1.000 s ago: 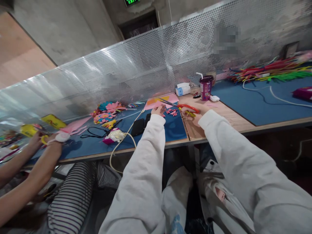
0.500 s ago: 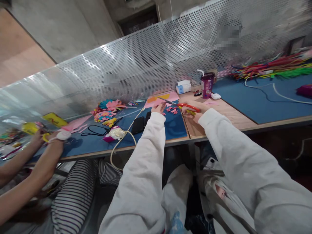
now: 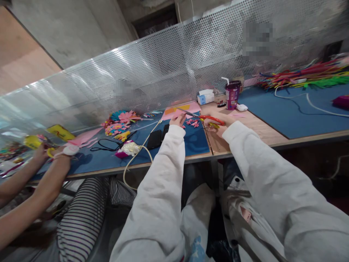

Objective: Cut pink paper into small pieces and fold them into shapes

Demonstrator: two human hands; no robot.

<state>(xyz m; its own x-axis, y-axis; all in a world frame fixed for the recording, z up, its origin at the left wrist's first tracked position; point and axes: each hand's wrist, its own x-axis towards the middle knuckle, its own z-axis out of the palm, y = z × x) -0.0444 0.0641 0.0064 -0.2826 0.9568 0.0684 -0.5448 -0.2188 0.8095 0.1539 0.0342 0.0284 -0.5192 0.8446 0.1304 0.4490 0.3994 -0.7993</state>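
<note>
Scissors with red and yellow handles and slim metal blades point(image 3: 203, 117) are sitting in your right hand point(image 3: 221, 116), whose fingers are gripping the handles. The blades are pointing across toward your left hand point(image 3: 177, 120); how far apart they are standing is too fine to tell. Your left fingers are bending close together, but whether they are pinching anything is not showing.

Closeness is posing the main risk: with metal lying so near your left fingertips, a hurried squeeze could be nicking skin. Small pink cut-paper pieces point(image 3: 194, 123) are lying loose on the dark blue flat mat point(image 3: 196, 145) between your hands, so a dragging cuff could be scattering them. The blade tips are appearing over the large pink paper sheet with orange-yellow patches point(image 3: 195, 106); dipping them could be scratching or creasing it. A purple lidded cup with a white straw point(image 3: 231, 98) is standing just beyond your right hand, so a careless outward swing could be tipping it.
</note>
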